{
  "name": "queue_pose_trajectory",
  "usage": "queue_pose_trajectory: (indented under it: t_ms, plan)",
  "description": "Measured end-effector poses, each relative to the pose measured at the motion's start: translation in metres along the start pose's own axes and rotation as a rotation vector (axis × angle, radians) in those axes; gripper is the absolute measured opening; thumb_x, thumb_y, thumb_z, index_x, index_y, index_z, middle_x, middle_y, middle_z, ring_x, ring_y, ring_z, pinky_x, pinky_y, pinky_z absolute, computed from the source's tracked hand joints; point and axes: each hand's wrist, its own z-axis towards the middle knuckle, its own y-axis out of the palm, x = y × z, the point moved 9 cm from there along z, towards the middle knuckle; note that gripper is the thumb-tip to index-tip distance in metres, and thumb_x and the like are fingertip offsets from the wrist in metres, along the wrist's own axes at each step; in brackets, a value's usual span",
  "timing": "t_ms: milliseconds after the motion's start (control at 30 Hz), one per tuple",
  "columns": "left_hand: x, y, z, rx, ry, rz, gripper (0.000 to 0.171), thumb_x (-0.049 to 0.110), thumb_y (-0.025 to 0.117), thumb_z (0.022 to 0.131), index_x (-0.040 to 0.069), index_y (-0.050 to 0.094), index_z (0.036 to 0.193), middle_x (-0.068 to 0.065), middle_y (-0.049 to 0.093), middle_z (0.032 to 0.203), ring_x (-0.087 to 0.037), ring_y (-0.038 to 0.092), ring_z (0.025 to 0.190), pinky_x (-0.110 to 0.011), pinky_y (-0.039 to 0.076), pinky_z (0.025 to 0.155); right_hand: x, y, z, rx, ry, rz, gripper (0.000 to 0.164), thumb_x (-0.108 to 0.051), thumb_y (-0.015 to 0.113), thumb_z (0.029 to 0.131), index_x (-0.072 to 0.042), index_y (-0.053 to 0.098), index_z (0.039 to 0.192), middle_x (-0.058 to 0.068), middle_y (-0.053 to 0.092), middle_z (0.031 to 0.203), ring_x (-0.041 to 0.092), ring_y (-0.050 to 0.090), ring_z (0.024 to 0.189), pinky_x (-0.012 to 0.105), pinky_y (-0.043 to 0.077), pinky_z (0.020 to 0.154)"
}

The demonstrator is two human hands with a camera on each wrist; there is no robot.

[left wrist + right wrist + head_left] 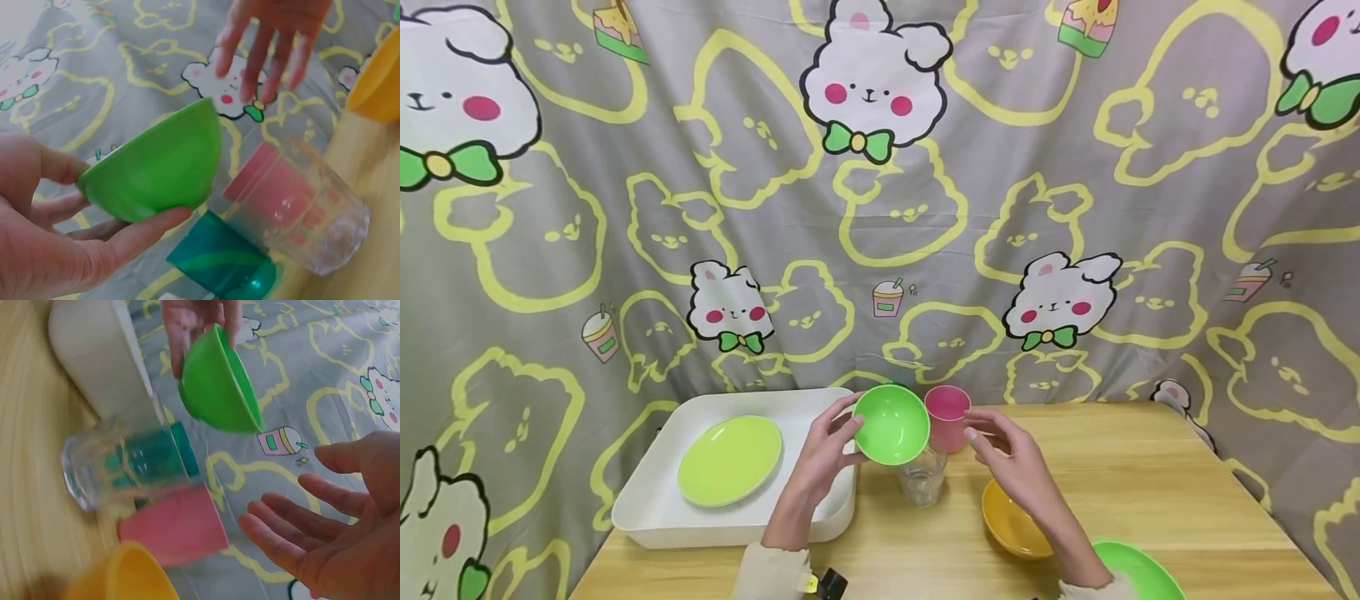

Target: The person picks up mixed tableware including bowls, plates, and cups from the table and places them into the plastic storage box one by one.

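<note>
My left hand point(825, 450) grips a small green bowl point(892, 425) by its left side, thumb at the rim and fingers under it. The bowl is held in the air, tilted so its inside faces the head camera. To its right, my right hand point(1011, 457) hovers with fingers apart and holds nothing, as the right wrist view shows. Below the bowl a clear glass point(922, 482) stands on the table, partly covered by it. Behind the glass are a pink cup point(949, 417) and a teal cup point(225, 259), the latter mostly hidden in the head view.
A white tray point(737, 533) stands at the left with a yellow-green plate point(730, 461) in it. An orange bowl point(1011, 525) sits under my right forearm. At the front right lies a larger green dish point(1138, 571). A patterned curtain point(925, 217) hangs behind the wooden table point(1150, 467).
</note>
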Motion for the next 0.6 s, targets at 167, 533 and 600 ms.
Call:
queue_pose_trajectory:
  t_ms: [167, 533, 600]
  plan:
    - [0.008, -0.023, -0.002, 0.113, 0.015, 0.048, 0.043, 0.006, 0.05, 0.105, 0.002, 0.049, 0.148, -0.028, 0.048, 0.141, -0.032, 0.059, 0.115, -0.053, 0.061, 0.083, -0.009, -0.02, -0.005, 0.021, -0.043, -0.159, 0.032, -0.02, 0.068, 0.101, -0.004, 0.066, 0.128, 0.015, 0.069, 0.124, 0.031, 0.067, 0.114, 0.03, 0.059, 0.09]
    - [0.014, -0.071, 0.002, 0.175, -0.066, 0.167, 0.04, 0.003, 0.047, 0.105, -0.002, 0.049, 0.145, -0.03, 0.048, 0.135, -0.038, 0.058, 0.113, -0.054, 0.062, 0.078, -0.012, -0.046, -0.014, -0.071, -0.058, -0.416, 0.035, -0.021, 0.072, 0.098, -0.006, 0.064, 0.129, 0.017, 0.069, 0.122, 0.038, 0.069, 0.108, 0.047, 0.061, 0.087]
    - [0.014, -0.076, 0.005, 0.174, -0.082, 0.201, 0.041, 0.003, 0.046, 0.105, -0.002, 0.048, 0.145, -0.031, 0.047, 0.135, -0.039, 0.058, 0.113, -0.055, 0.062, 0.079, -0.009, -0.048, -0.015, -0.09, -0.066, -0.445, 0.034, -0.02, 0.072, 0.098, -0.007, 0.064, 0.128, 0.018, 0.069, 0.122, 0.039, 0.069, 0.108, 0.049, 0.061, 0.086]
